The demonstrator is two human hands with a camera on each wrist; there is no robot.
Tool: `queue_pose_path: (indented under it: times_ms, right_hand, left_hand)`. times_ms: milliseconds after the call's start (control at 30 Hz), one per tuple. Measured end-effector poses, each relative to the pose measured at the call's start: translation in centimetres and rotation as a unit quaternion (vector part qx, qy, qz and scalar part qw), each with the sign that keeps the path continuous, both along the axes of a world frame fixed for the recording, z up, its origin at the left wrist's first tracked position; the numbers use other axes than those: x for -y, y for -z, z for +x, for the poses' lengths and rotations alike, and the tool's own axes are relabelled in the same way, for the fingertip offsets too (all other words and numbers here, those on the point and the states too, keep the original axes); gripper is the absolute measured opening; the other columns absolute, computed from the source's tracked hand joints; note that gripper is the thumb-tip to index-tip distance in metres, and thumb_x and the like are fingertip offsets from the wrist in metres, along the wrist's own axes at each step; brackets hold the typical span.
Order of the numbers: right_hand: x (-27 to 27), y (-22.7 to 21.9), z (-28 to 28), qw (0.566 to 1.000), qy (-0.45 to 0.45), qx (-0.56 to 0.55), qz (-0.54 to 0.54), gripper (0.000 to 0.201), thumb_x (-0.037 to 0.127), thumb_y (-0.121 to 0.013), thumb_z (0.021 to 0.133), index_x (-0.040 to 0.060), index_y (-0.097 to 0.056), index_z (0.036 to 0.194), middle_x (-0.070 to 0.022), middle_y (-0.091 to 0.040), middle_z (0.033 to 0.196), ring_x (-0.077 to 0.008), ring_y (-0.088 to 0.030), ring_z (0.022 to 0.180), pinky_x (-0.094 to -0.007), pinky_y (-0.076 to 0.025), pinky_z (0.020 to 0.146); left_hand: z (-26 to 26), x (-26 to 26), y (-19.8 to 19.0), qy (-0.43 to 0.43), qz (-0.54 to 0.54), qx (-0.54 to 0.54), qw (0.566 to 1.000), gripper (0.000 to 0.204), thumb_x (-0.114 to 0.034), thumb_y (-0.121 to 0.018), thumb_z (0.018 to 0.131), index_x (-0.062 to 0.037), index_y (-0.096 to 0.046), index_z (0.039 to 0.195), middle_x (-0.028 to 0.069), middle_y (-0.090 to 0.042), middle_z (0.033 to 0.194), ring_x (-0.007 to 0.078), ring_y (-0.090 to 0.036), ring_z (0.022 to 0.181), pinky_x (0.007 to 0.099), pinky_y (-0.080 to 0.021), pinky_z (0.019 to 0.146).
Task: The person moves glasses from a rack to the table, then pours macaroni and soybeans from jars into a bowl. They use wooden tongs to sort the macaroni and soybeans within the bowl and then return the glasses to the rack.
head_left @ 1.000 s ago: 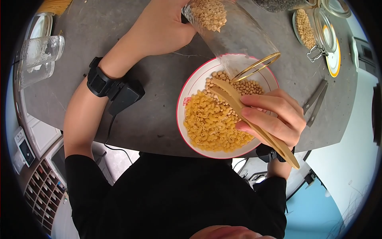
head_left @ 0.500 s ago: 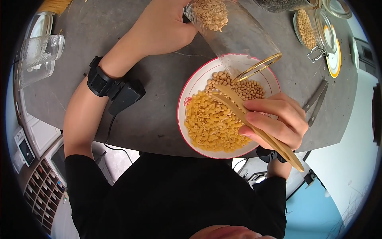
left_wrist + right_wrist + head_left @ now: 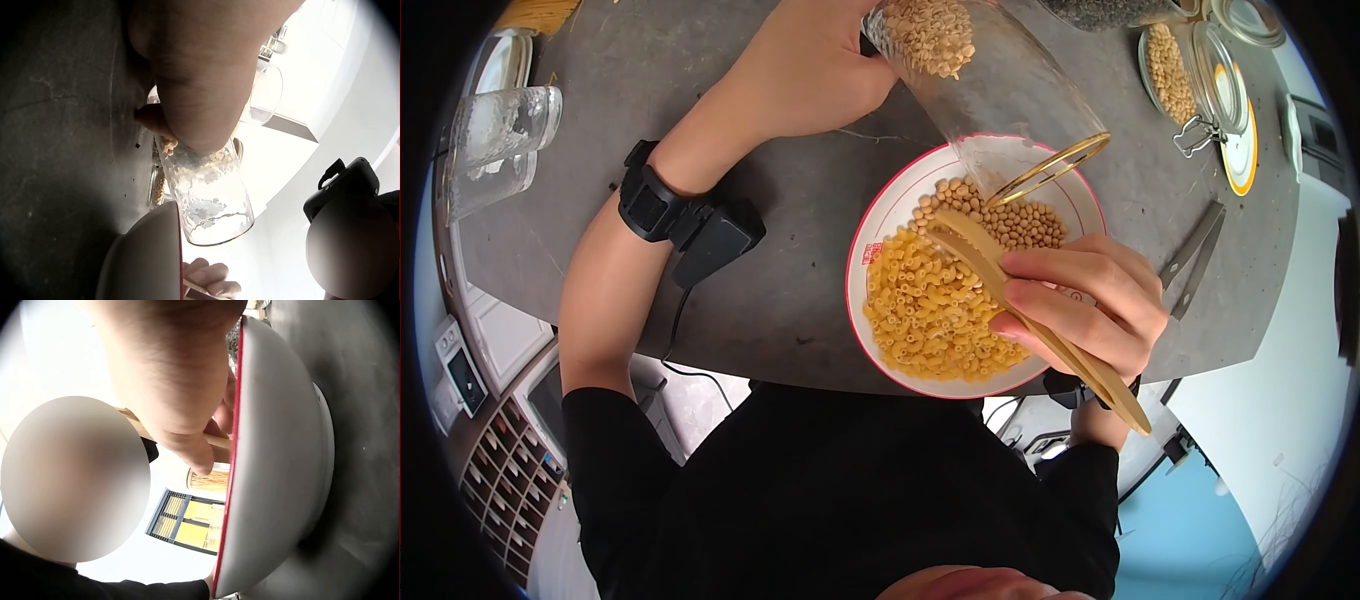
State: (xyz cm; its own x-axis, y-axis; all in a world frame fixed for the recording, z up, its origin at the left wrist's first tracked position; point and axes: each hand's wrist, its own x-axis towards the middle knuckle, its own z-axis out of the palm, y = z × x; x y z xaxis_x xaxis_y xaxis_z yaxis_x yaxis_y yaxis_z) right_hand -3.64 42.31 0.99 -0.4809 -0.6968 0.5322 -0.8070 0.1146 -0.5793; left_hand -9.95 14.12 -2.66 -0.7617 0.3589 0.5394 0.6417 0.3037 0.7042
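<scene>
My left hand [image 3: 820,80] grips a tilted clear glass jar [image 3: 1025,95] near its base. Pale oat-like flakes [image 3: 930,40] lie at the jar's base end, and its gold-rimmed mouth slants over the bowl. In my right hand [image 3: 1095,305], wooden tongs [image 3: 975,250] are pinched between thumb and fingers, their tips over the beans. The white bowl [image 3: 890,205] with a red rim holds yellow macaroni [image 3: 930,320] on the near side and round tan beans [image 3: 1035,225] on the far side. In the left wrist view, the jar mouth [image 3: 215,240] is beside the bowl's rim.
At right stand a clip-top jar of tan beans [image 3: 1168,75], a yellow-rimmed plate [image 3: 1242,150] and a grey metal utensil [image 3: 1195,255]. A jar with dark contents [image 3: 1110,10] is at the far edge. A clear glass vessel [image 3: 505,130] is at left.
The tongs shifted slightly right and their tips spread, then came back left with the tips closer together. The jar and left hand have hardly moved.
</scene>
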Motion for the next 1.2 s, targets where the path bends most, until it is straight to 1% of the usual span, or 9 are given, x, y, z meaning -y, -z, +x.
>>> queue_pose_path:
  times_ms: [167, 233, 300, 500, 633, 800, 900, 1000, 1200]
  right_hand:
    - [-0.1, 0.0, 0.2, 1.000, 0.021, 0.007, 0.001, 0.033, 0.020, -0.091, 0.069, 0.0061, -0.077, 0.095, -0.0093, -0.074, 0.091, -0.0179, -0.065, 0.061, -0.0268, -0.049, 0.048]
    - [-0.2, -0.1, 0.3, 0.999, 0.037, 0.018, 0.001, 0.033, 0.021, -0.091, 0.069, 0.0062, -0.077, 0.095, -0.0094, -0.074, 0.091, -0.0177, -0.065, 0.061, -0.0267, -0.049, 0.047]
    - [-0.2, -0.3, 0.2, 0.999, 0.052, -0.005, 0.010, 0.032, 0.021, -0.091, 0.070, 0.0061, -0.077, 0.095, -0.0093, -0.074, 0.089, -0.0173, -0.065, 0.061, -0.0265, -0.049, 0.047]
    - [-0.1, 0.0, 0.0, 1.000, 0.003, -0.008, -0.001, 0.032, 0.021, -0.091, 0.070, 0.0059, -0.077, 0.095, -0.0095, -0.074, 0.090, -0.0174, -0.065, 0.061, -0.0270, -0.049, 0.047]
    - [0.1, 0.2, 0.0, 1.000, 0.006, -0.014, 0.005, 0.033, 0.022, -0.091, 0.070, 0.0059, -0.077, 0.096, -0.0092, -0.074, 0.090, -0.0177, -0.065, 0.061, -0.0274, -0.049, 0.048]
    - [-0.3, -0.2, 0.0, 0.998, 0.057, -0.035, 0.000, 0.034, 0.023, -0.091, 0.070, 0.0059, -0.077, 0.096, -0.0076, -0.074, 0.089, -0.0177, -0.065, 0.061, -0.0278, -0.050, 0.048]
    - [-0.2, -0.5, 0.2, 1.000, 0.024, -0.001, -0.001, 0.034, 0.022, -0.091, 0.070, 0.0060, -0.077, 0.096, -0.0075, -0.074, 0.090, -0.0175, -0.065, 0.061, -0.0272, -0.050, 0.048]
    - [0.1, 0.0, 0.1, 1.000, 0.001, -0.015, 0.003, 0.034, 0.021, -0.090, 0.070, 0.0062, -0.077, 0.097, -0.0073, -0.074, 0.091, -0.0174, -0.065, 0.062, -0.0265, -0.049, 0.048]
    - [0.0, 0.1, 0.2, 1.000, 0.016, -0.015, 0.007, 0.032, 0.020, -0.090, 0.070, 0.0062, -0.077, 0.096, -0.0071, -0.074, 0.093, -0.0172, -0.066, 0.062, -0.0266, -0.050, 0.048]
  left_hand:
    - [0.0, 0.0, 0.0, -0.010, -0.019, 0.005, 1.000, 0.048, -0.006, -0.081, 0.081, -0.0065, -0.064, 0.126, 0.0110, -0.058, 0.125, 0.0273, -0.058, 0.117, 0.0355, -0.045, 0.101]
    - [-0.4, 0.0, 0.5, 0.002, 0.006, -0.016, 1.000, 0.049, -0.006, -0.081, 0.080, -0.0064, -0.064, 0.126, 0.0111, -0.058, 0.125, 0.0275, -0.057, 0.117, 0.0359, -0.045, 0.101]
    - [0.0, 0.0, 0.0, -0.003, -0.004, -0.007, 1.000, 0.048, -0.006, -0.081, 0.081, -0.0063, -0.064, 0.126, 0.0112, -0.058, 0.125, 0.0275, -0.058, 0.117, 0.0359, -0.045, 0.101]
    - [-0.3, 0.0, 0.5, -0.001, -0.004, -0.006, 1.000, 0.048, -0.007, -0.081, 0.081, -0.0061, -0.064, 0.126, 0.0115, -0.058, 0.125, 0.0276, -0.058, 0.117, 0.0360, -0.045, 0.100]
    - [-0.4, 0.2, 0.8, 0.002, 0.005, -0.013, 1.000, 0.047, -0.006, -0.080, 0.081, -0.0061, -0.064, 0.126, 0.0115, -0.058, 0.125, 0.0277, -0.058, 0.117, 0.0359, -0.045, 0.101]
    - [-0.5, 0.2, 0.8, 0.003, 0.010, -0.017, 1.000, 0.047, -0.006, -0.080, 0.081, -0.0061, -0.064, 0.126, 0.0116, -0.058, 0.125, 0.0276, -0.058, 0.117, 0.0357, -0.045, 0.101]
    - [-0.5, 0.2, 0.9, 0.006, 0.010, -0.020, 1.000, 0.047, -0.007, -0.080, 0.081, -0.0063, -0.064, 0.126, 0.0114, -0.058, 0.125, 0.0274, -0.058, 0.117, 0.0355, -0.045, 0.101]
    - [-0.1, 0.0, 0.0, -0.002, -0.003, -0.008, 1.000, 0.047, -0.007, -0.081, 0.081, -0.0067, -0.064, 0.125, 0.0113, -0.058, 0.125, 0.0273, -0.058, 0.117, 0.0355, -0.045, 0.101]
    - [0.1, -0.2, -0.3, -0.011, -0.015, 0.001, 1.000, 0.047, -0.008, -0.081, 0.081, -0.0071, -0.064, 0.125, 0.0113, -0.058, 0.125, 0.0276, -0.058, 0.117, 0.0358, -0.045, 0.100]
